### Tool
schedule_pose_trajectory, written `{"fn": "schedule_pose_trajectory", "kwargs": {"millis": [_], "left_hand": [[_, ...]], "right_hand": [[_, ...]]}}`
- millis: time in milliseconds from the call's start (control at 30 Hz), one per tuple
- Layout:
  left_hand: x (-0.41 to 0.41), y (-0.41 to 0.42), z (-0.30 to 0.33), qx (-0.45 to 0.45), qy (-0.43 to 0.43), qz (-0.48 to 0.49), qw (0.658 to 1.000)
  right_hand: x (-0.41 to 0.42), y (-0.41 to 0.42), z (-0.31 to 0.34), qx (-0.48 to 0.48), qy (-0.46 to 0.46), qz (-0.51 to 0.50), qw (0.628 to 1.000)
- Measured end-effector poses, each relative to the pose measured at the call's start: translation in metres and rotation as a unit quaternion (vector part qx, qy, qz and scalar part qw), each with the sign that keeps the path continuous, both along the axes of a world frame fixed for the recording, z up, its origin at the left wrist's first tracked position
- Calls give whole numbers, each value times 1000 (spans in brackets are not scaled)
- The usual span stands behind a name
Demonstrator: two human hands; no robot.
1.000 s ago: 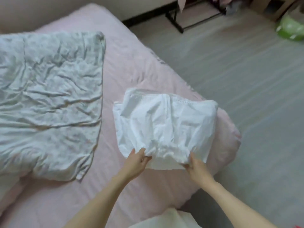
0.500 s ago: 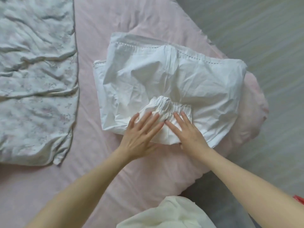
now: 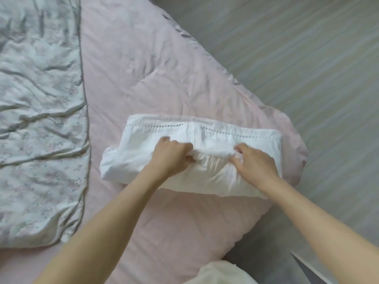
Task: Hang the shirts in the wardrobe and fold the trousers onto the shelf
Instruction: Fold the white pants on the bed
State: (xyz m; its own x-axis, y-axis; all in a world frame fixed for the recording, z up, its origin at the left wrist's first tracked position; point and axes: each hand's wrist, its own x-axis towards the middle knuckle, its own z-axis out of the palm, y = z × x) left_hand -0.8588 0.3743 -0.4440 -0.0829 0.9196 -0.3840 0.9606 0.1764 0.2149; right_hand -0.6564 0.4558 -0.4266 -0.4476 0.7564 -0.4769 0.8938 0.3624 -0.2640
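White trousers (image 3: 254,138) lie folded into a wide, low bundle on the pink bed (image 3: 143,83), near its right corner. A stitched hem line runs along the bundle's far edge. My left hand (image 3: 171,155) grips a bunched fold of the white cloth at the bundle's middle left. My right hand (image 3: 254,160) grips the same fold a little to the right. Both sets of fingers curl into the fabric, and the near half of the bundle is doubled over under them.
A crumpled pale floral quilt (image 3: 39,119) covers the bed's left side. Grey floor (image 3: 307,58) runs along the right of the bed. A bit of cream cloth (image 3: 217,272) shows at the bottom edge between my arms.
My hands went from lying flat on the elastic waistband to gripping the cloth. The near half of the trousers has been folded over, so the bundle is now narrower.
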Motion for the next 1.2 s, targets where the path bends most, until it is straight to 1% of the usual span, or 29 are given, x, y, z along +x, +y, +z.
{"fn": "schedule_pose_trajectory", "kwargs": {"millis": [33,67,100,133,200,267,300,333,400,433,500,533,600,633,667,700,733,767,800,833,900,933,967,1000,1033,1067,1100,1133,1200], "left_hand": [[0,18,-6,24,34,14,999],[1,28,-11,32,68,28,997],[3,38,-19,34,95,37,994],[4,42,-27,41,111,46,992],[8,36,-41,94,125,66,985],[12,19,-55,174,114,70,976],[15,8,-63,175,104,63,977],[18,-5,-69,136,94,58,985],[21,-26,-82,-11,56,88,994],[19,-30,-87,-72,22,123,990],[11,-26,-97,-139,-47,177,973],[8,-19,-96,-156,-67,179,969],[7,-7,-84,-144,-61,170,973],[10,-4,-78,-103,-33,168,980],[17,-4,-73,-41,-5,164,986],[25,-5,-69,18,1,151,988],[35,-6,-66,52,-12,129,990],[45,-9,-66,41,-33,97,994],[53,-11,-67,6,-44,67,997],[58,-13,-70,-41,-47,52,997],[58,-9,-77,-112,-64,64,990],[54,-5,-77,-132,-82,72,985],[49,-1,-74,-143,-114,82,980],[43,3,-68,-145,-168,104,969],[35,5,-61,-136,-251,152,946],[24,4,-52,-116,-346,217,906],[12,0,-42,-96,-431,281,852],[0,-8,-30,-83,-490,335,800],[-25,-29,-9,-61,-550,422,718]], "right_hand": [[-6,4,-5,105,19,16,994],[-11,1,-10,177,52,47,982],[-16,-2,-17,218,84,75,969],[-18,-10,-26,221,90,102,966],[-16,-30,-47,134,23,136,981],[-3,-40,-75,49,-62,120,990],[3,-40,-88,17,-86,108,990],[5,-38,-97,0,-90,103,991],[3,-29,-104,-25,-78,111,990],[1,-24,-103,-37,-64,116,991],[4,-17,-97,-16,-33,107,994],[12,-16,-91,27,-17,70,997],[36,-17,-76,128,21,-80,988],[50,-19,-72,146,28,-176,973],[62,-20,-69,121,46,-283,950],[71,-21,-68,57,83,-393,914],[76,-20,-66,-27,128,-488,863],[77,-20,-67,-108,169,-559,805],[75,-19,-67,-165,209,-601,753],[71,-19,-66,-197,246,-615,723],[58,-17,-62,-186,300,-614,706],[49,-16,-56,-173,317,-610,705],[39,-16,-48,-155,328,-600,713],[28,-16,-38,-128,330,-576,737],[17,-17,-27,-100,332,-538,768],[4,-19,-14,-81,345,-494,794],[-9,-24,-1,-70,359,-451,814],[-23,-30,12,-65,375,-404,832],[-57,-46,29,-54,389,-293,872]]}}
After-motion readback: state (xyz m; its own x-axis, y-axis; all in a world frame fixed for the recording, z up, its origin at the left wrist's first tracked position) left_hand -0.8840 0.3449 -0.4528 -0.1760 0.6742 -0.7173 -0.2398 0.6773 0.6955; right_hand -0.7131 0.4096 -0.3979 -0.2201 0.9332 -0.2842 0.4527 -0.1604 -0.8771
